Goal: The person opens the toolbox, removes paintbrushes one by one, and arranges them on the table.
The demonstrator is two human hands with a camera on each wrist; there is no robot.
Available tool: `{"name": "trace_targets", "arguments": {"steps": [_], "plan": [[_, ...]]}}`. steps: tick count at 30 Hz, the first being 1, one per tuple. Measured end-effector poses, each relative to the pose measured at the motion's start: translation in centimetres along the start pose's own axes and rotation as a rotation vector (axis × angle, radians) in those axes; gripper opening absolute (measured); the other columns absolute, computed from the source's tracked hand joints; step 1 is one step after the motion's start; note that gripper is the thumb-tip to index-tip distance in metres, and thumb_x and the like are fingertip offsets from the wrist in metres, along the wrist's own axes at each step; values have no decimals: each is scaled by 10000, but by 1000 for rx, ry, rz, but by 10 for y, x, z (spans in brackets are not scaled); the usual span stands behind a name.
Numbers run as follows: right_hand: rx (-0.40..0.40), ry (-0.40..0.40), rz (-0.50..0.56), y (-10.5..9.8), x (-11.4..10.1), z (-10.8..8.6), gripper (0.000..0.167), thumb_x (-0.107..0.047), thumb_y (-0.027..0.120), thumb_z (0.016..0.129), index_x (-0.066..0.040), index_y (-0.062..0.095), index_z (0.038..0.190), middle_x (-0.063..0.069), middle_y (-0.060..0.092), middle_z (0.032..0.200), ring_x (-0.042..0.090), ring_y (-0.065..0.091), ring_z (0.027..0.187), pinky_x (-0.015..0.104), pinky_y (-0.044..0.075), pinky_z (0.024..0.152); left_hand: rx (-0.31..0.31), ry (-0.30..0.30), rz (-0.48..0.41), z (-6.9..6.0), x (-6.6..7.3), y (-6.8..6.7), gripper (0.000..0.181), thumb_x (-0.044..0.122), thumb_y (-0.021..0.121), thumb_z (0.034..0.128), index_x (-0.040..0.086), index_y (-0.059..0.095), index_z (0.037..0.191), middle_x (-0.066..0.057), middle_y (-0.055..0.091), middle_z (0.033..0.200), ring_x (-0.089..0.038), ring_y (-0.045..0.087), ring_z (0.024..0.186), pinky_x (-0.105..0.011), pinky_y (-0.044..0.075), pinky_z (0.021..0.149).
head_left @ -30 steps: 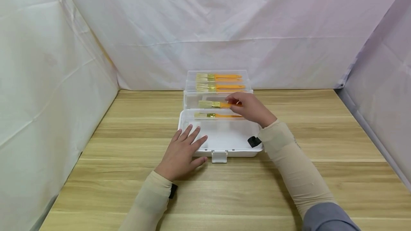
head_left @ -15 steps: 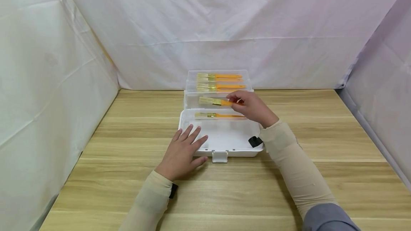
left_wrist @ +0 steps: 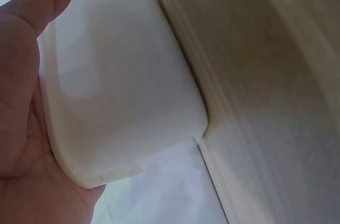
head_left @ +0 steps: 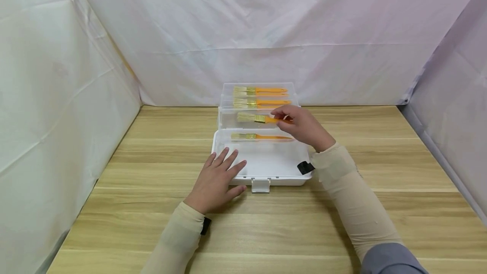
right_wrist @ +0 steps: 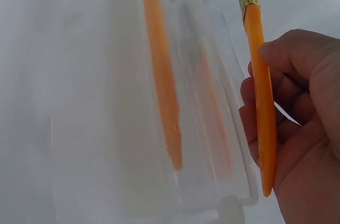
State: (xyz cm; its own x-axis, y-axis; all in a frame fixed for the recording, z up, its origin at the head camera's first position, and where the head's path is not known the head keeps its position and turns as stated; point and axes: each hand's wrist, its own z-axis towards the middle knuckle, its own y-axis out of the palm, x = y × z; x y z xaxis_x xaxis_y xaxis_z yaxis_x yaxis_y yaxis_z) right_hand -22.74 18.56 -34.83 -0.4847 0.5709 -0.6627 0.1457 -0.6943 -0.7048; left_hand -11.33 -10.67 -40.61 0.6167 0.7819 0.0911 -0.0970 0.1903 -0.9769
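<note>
In the head view a white box (head_left: 262,160) stands with its hinged clear parts raised behind it. My right hand (head_left: 302,126) pinches the orange handle of a flat brush (head_left: 260,119), bristles to the left, over the middle clear section. The right wrist view shows that handle (right_wrist: 261,91) between thumb and fingers of my right hand (right_wrist: 303,91). Another brush (head_left: 262,137) lies nearer me, at the box's back part. My left hand (head_left: 214,183) rests spread on the box's front left corner; in the left wrist view my left hand (left_wrist: 26,102) lies along the box's wall (left_wrist: 122,86).
Several orange-handled brushes (head_left: 266,91) lie in the rearmost clear section. The box stands on a wood-grain table (head_left: 171,138), with white cloth (head_left: 262,24) hanging behind and at both sides. A black band piece (head_left: 305,167) hangs at the right wrist, over the box's front right corner.
My right hand has moved slightly up and to the right, carrying the pinched brush with it. My left hand has not visibly moved.
</note>
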Motion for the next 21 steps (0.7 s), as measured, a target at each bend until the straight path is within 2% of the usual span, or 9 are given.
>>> {"name": "trace_targets", "arguments": {"steps": [5, 12, 21], "plan": [[7, -9, -14, -6, -1, -4, 274, -68, 649, 951, -72, 673, 1224, 42, 658, 1129, 204, 598, 963, 415, 504, 891, 8, 0, -8, 0, 0, 0, 628, 505, 664, 904, 198, 549, 1441, -115, 413, 1537, -347, 285, 1457, -559, 220, 1153], [23, -63, -44, -16, -3, -9, 245, -40, 619, 951, -76, 684, 1186, 43, 659, 1102, 196, 577, 918, 406, 495, 848, 8, 2, -2, 0, 1, -2, 624, 499, 663, 905, 198, 550, 1440, -116, 413, 1537, -346, 291, 1454, -560, 226, 1150], [36, -67, -65, -22, -4, -14, 204, -31, 620, 940, -91, 707, 1114, 14, 639, 1050, 179, 551, 850, 378, 497, 765, 17, 4, -7, 0, 0, 0, 627, 501, 668, 900, 191, 557, 1434, -120, 421, 1532, -350, 300, 1450, -558, 228, 1149]]}}
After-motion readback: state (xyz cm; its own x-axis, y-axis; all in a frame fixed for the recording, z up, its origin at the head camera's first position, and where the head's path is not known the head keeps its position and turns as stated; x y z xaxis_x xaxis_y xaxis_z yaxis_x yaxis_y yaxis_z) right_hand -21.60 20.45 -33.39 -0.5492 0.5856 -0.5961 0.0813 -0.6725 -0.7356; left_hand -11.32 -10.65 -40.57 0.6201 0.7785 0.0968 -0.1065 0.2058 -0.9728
